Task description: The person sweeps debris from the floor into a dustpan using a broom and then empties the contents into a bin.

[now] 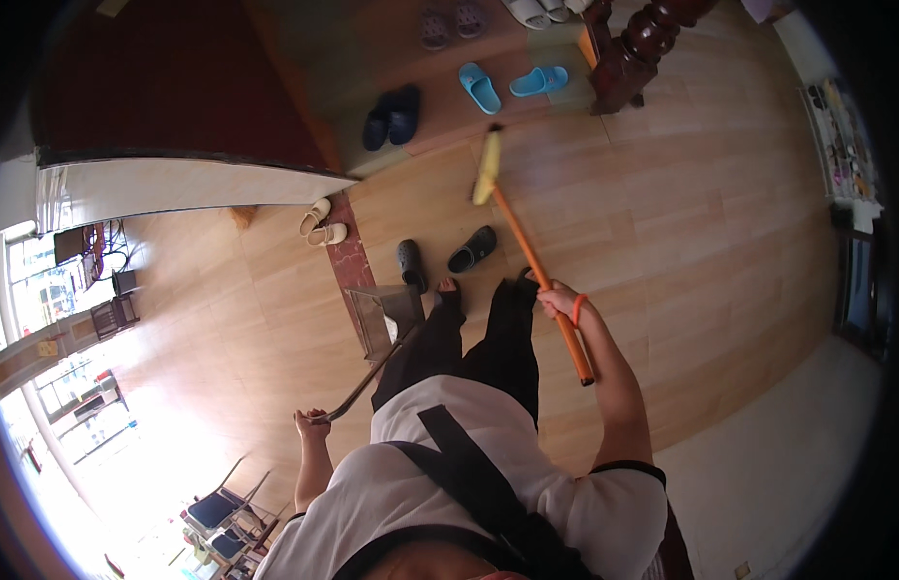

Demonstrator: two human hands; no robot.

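My right hand (560,298) is closed round the orange handle of a broom (529,242). The broom's yellow head (488,169) is out ahead over the wooden floor, slightly blurred, close to the light blue slippers. My left hand (312,425) grips the end of the dark, long handle of a dustpan (389,319). That dustpan's pan sits beside my left leg, over a dark red floor strip (345,242). A pair of dark grey clogs (471,249) lies on the floor just ahead of my feet, between the dustpan and the broom head.
Cream clogs (324,230) stand by a wall corner on the left. Navy clogs (391,118) and blue slippers (480,89) lie farther ahead, near a dark turned wooden post (628,68). Folding chairs (222,512) are at the lower left. Cluttered shelves (844,145) line the right.
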